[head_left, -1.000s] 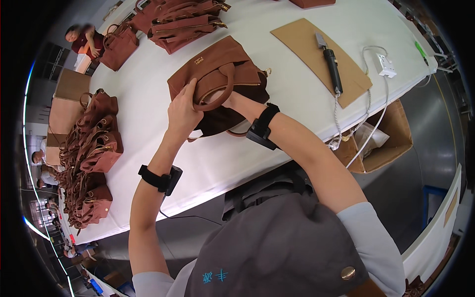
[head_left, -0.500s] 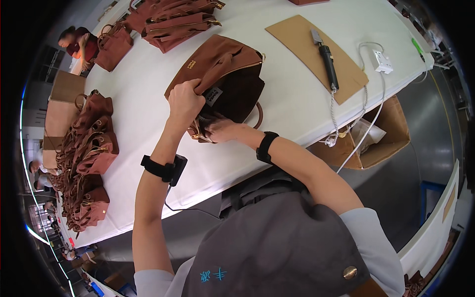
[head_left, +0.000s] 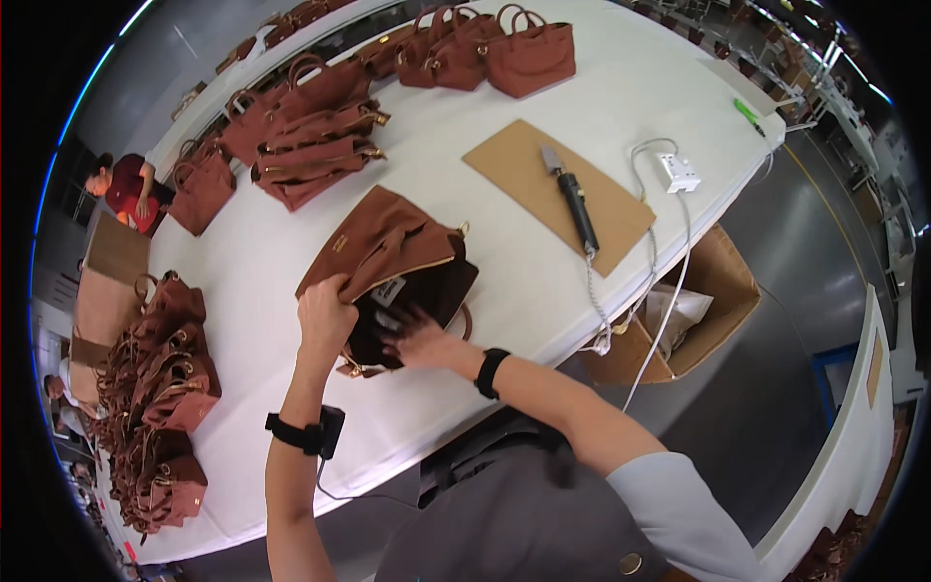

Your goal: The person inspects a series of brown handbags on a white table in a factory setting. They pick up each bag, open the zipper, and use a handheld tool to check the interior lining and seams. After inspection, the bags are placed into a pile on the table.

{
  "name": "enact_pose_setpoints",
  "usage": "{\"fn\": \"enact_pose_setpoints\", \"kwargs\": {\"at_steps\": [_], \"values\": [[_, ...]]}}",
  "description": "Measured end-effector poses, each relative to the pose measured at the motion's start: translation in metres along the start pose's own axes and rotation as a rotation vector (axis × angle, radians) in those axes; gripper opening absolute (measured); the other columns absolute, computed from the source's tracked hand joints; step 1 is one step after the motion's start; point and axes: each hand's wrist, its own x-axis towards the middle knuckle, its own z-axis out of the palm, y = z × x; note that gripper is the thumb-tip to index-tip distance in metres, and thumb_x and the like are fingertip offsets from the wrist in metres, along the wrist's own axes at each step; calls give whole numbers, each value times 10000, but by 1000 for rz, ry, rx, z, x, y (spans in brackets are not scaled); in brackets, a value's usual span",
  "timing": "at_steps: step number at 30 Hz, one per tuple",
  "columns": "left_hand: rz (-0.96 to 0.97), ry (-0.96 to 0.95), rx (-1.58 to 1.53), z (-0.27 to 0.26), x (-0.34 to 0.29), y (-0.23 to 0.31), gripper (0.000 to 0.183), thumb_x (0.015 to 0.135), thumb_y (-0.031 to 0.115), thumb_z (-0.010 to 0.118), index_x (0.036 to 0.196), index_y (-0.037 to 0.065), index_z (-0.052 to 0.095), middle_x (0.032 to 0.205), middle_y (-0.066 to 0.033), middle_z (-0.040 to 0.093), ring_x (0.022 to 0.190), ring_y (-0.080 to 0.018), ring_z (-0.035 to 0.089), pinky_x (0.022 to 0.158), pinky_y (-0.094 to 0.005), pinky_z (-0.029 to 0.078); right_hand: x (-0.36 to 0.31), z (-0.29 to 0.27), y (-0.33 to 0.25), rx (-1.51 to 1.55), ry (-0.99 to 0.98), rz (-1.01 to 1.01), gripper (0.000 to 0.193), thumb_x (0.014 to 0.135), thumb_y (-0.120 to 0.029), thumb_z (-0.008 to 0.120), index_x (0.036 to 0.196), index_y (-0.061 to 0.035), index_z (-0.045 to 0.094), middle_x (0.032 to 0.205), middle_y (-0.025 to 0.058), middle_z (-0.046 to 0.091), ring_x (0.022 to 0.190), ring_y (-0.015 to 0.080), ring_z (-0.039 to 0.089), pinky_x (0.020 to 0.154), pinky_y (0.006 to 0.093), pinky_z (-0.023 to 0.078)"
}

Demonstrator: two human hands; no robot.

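A brown handbag (head_left: 388, 228) lies tilted on the white table in front of me, its zipped mouth gaping toward my right and showing a dark lining. My left hand (head_left: 327, 312) is closed on the near left edge of the mouth, holding it up. Inside the opening, just above the lower edge, is my right hand (head_left: 424, 341); its fingers are blurred but look stretched out and apart, with nothing visible in them. A pale label (head_left: 388, 290) shows on the lining beyond those fingers. One bag handle (head_left: 467, 322) sticks out at the right side.
A brown board (head_left: 514, 160) at the right carries a black-handled tool (head_left: 579, 213) with a flat metal blade, corded to a white socket block (head_left: 678, 174). Piles of brown bags (head_left: 160, 388) line the left, more bags (head_left: 529, 56) the back. A cardboard box (head_left: 713, 335) stands below the right edge.
The view has tipped up, so the bag and hands sit lower in it and more bags show at the back. My right hand's fingers, hidden in the bag before, now show in its opening.
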Motion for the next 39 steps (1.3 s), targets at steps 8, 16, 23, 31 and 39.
{"fn": "enact_pose_setpoints", "kwargs": {"at_steps": [8,16,23,31,39], "values": [[-6,56,-8,7,2,-8,301,662,-62,536,902,36,689,764,-203,638,719,-393,608,659,-438,484,-47,-104,6,240,561,63,141,805,-155,613,935,-114,651,706,116,597,640,296,590,598,391,487],[-65,1,25,0,3,-1,276,696,-5,566,928,69,697,785,-183,656,745,-380,625,682,-436,501,-159,-130,190,-416,516,1002,449,793,-224,650,1130,14,474,1064,232,511,953,329,522,765,426,423],[-115,3,59,3,-2,-6,285,683,18,567,928,74,701,764,-190,656,734,-369,632,678,-431,500,-173,-165,173,1355,609,1137,459,676,0,550,1127,20,464,928,186,591,605,193,567,506,279,473],[-91,3,91,9,-5,-5,308,660,18,560,921,93,704,718,-158,653,708,-339,631,656,-412,499,-262,-211,31,1502,318,797,689,695,22,585,1356,-43,400,684,39,527,397,65,411,374,196,318],[-65,-18,121,8,-6,0,290,673,29,568,920,96,705,717,-159,652,696,-346,630,649,-422,497,-180,-160,5,376,352,303,532,807,-134,642,1317,-170,495,691,122,562,517,231,525,498,356,432]]}}
